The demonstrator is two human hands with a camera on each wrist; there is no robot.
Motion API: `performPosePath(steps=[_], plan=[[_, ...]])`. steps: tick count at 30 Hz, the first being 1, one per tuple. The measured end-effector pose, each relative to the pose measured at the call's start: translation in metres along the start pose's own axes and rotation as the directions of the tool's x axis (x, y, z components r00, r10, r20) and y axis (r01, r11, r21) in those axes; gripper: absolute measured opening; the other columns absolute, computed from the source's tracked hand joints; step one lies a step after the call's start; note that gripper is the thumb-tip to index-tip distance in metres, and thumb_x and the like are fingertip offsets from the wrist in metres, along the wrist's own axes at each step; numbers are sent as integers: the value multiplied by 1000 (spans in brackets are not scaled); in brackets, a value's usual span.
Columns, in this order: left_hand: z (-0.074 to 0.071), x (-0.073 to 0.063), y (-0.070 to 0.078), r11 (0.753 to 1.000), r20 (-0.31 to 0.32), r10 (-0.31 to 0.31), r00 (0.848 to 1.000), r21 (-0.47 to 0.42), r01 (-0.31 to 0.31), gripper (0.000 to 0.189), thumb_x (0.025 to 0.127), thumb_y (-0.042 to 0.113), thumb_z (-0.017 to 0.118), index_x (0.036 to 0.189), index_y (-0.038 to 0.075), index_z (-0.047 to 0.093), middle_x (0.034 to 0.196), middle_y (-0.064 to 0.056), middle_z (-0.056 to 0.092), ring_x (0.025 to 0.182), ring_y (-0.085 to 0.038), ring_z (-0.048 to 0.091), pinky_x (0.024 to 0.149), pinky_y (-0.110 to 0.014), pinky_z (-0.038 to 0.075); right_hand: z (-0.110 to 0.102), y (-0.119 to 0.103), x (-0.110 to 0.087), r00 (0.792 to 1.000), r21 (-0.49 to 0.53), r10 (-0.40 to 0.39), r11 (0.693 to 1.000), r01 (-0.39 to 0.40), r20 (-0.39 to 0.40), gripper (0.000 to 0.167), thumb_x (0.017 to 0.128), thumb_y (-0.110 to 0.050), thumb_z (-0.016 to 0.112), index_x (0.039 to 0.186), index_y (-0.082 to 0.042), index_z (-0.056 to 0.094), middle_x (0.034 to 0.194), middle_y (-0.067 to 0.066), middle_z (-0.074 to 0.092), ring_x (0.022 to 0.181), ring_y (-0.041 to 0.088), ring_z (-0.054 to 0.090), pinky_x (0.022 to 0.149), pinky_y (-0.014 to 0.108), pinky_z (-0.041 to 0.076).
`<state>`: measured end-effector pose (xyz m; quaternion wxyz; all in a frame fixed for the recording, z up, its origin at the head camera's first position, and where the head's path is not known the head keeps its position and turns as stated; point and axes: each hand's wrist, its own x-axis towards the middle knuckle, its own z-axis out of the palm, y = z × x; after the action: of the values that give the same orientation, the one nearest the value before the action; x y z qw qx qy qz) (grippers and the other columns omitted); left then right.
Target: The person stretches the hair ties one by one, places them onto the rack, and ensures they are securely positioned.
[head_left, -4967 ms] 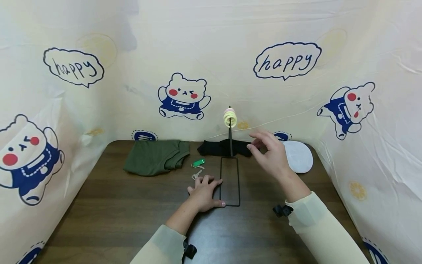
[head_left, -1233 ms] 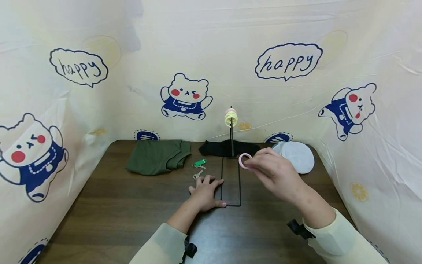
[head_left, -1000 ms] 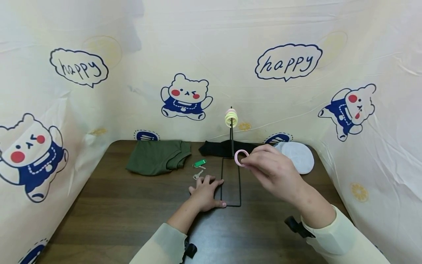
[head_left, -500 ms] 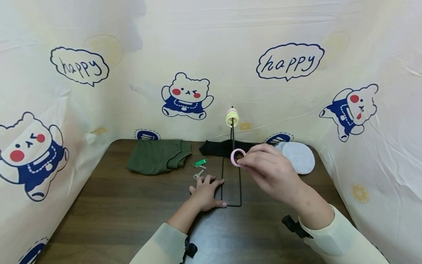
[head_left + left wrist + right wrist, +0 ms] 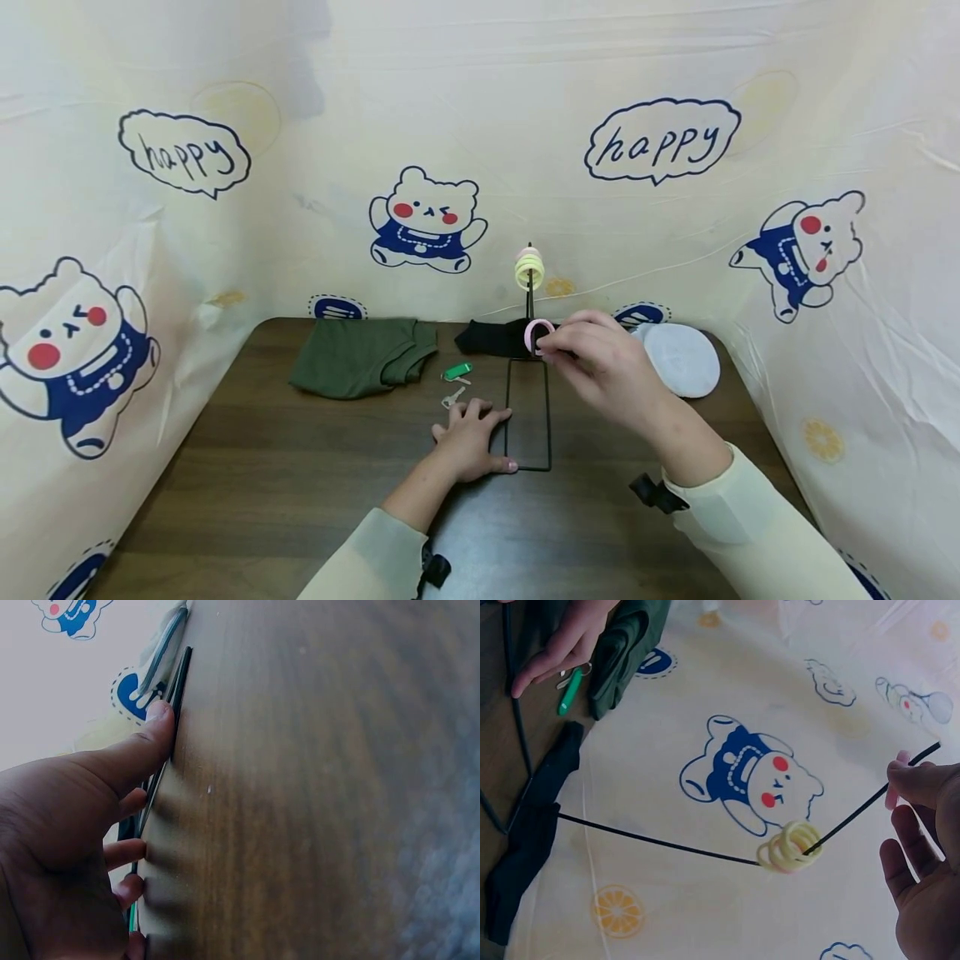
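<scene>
My right hand pinches a pink ring between thumb and fingertips, at the near end of the black wire stand's rod. In the right wrist view the rod's tip sticks out past the pink ring, which appears to sit around it. Farther along that rod, several pale yellow and pink rings hang together at the bend. My left hand lies with spread fingers at the left side of the stand's flat rectangular base, thumb on the near corner. In the left wrist view, the thumb presses on the wire.
Left of the stand lie a green key tag, a key and a folded green cloth. A black cloth stretches behind the base. White round pads sit at the back right, before a printed curtain.
Five seconds ago my right hand held no visible ring; later it holds the pink one. Since then the ring has moved left and slightly up to the rod. The left hand stays put.
</scene>
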<state>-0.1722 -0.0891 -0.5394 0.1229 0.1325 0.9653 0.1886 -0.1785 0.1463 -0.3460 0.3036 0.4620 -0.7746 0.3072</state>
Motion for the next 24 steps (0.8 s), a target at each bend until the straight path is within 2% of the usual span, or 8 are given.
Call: performPosePath(steps=[5,12,17,24], plan=[[-1,-1,1,1000,4,3,1000,-3,-3,91,77,66,82,157,39,46,161,-5,34,142,-42,26,88,-64,33,5,12,2,998,9,60,998,-60,-11,19,86,1,82,102,-10,78,101,-1,77,103,22,66,88,29,50],[-3,-2,1,1000,-3,8,1000,-10,-8,90,78,64,83,157,38,47,162,-6,34,143,-41,25,89,-64,32,12,31,9,987,12,159,987,-159,-12,22,86,-1,83,105,-12,79,101,-1,75,103,19,66,89,41,54],[-4,-2,3,1000,10,10,1000,-9,-10,90,79,65,81,157,38,45,162,-4,33,144,-41,24,89,-63,32,21,48,14,974,-7,225,974,-225,-10,21,87,-3,83,106,-12,79,105,1,76,103,19,67,87,42,56],[-5,-3,4,1000,11,3,1000,-15,-2,91,78,64,83,157,38,47,161,-5,34,143,-41,25,86,-61,32,34,66,23,966,-21,258,966,-258,-35,16,89,-6,83,104,-9,79,103,4,77,97,20,68,83,41,56]])
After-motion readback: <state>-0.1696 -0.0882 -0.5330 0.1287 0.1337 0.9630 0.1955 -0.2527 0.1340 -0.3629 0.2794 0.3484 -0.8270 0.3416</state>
